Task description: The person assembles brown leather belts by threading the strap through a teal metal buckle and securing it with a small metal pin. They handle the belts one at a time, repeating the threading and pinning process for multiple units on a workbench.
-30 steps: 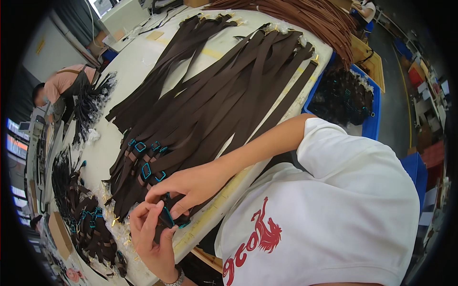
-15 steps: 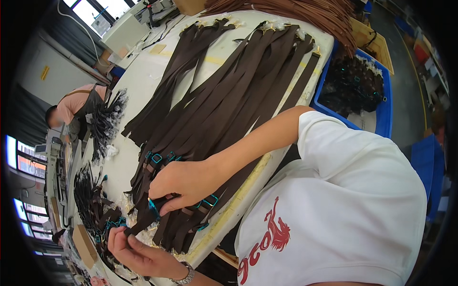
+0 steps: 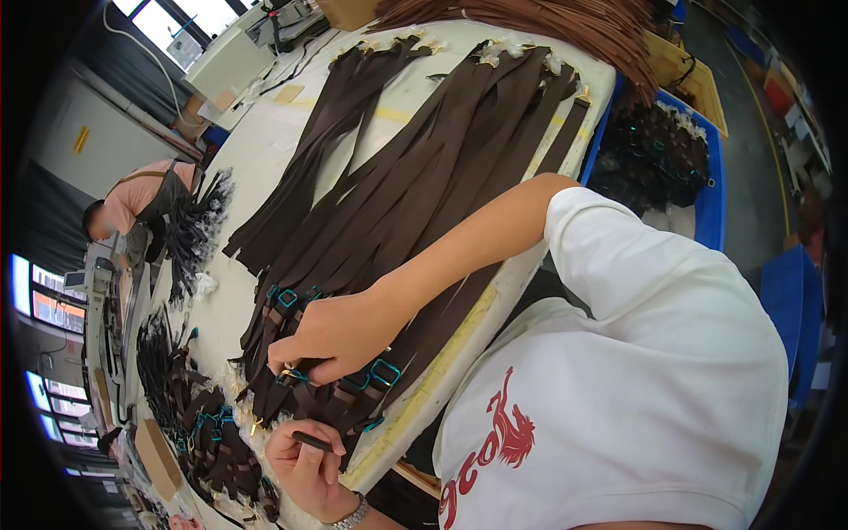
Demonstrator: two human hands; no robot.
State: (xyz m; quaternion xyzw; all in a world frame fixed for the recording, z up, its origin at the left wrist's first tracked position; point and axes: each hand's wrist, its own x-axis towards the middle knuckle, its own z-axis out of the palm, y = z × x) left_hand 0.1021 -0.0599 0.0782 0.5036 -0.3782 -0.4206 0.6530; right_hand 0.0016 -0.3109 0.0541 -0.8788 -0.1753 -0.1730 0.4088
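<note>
Long dark brown flat straps (image 3: 415,194) lie side by side over the table, with teal-edged metal buckles (image 3: 384,373) near their lower ends. My right hand (image 3: 340,336) rests above these ends, its fingers closed around a small metal buckle (image 3: 293,376) on a strap. Nearer to me, my left hand (image 3: 305,464), with a watch at the wrist, is closed. Between its thumb and fingers sits a short dark strap end (image 3: 312,441), seen nearly edge-on. How it joins the strap under my right hand is hidden.
Left of my hands lies a pile of buckled dark straps (image 3: 216,442) beside a cardboard piece (image 3: 157,459). A blue crate (image 3: 712,208) stands right of the white table (image 3: 274,168). Brown strips (image 3: 530,13) cover the far end. Another person (image 3: 146,203) bends over the left side.
My left hand has moved right, closer beneath my right hand, with the strap end. The strap length that stretched between both hands no longer shows. My right hand has shifted slightly left.
</note>
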